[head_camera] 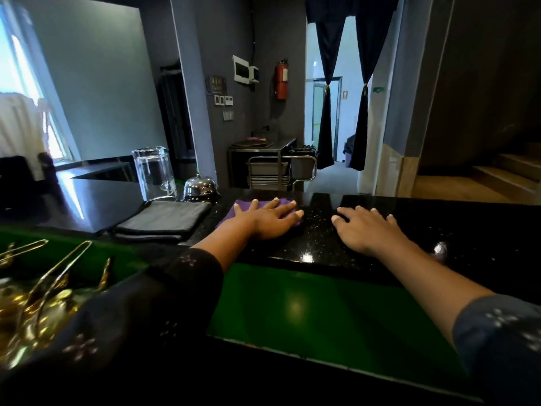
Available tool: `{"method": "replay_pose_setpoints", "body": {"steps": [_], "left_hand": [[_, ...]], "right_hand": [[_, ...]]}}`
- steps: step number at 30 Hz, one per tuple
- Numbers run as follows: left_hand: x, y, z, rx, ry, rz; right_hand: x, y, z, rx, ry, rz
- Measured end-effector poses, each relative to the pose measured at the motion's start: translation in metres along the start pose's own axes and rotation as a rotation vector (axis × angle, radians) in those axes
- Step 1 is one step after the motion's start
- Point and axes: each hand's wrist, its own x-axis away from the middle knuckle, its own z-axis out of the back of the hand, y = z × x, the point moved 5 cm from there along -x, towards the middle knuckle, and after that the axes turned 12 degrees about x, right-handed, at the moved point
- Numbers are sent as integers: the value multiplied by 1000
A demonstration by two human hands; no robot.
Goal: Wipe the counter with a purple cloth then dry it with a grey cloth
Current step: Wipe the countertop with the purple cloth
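A purple cloth (240,207) lies flat on the black speckled counter (316,230), mostly covered by my left hand (268,219), which presses on it with straight, spread fingers. My right hand (364,228) rests palm down on the bare counter just to the right, fingers straight, holding nothing. A folded grey cloth (164,219) sits on the counter to the left of the purple one, untouched.
An upturned glass (153,172) and a chrome service bell (200,187) stand behind the grey cloth. Gold tongs and metalware (44,282) lie on the lower green shelf (307,306) at the left. Beyond the counter are a steel cart (281,171), a curtained doorway and steps.
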Motion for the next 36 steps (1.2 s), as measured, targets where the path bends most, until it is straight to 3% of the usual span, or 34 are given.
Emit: {"method": "replay_pose_setpoints", "body": {"steps": [6,14,27,36], "left_hand": [[69,16,-16,-27,66,-31],[89,21,-19,-34,97,-6],[25,21,-5,-17,7,-32],[3,23,0,-39,-49,-155]], "right_hand": [[1,1,1,42,-9,-5],[1,1,1,27,-19,11],[-6,0,-2,34,-4,-18],[-5,0,2,9,-5,-47]]}}
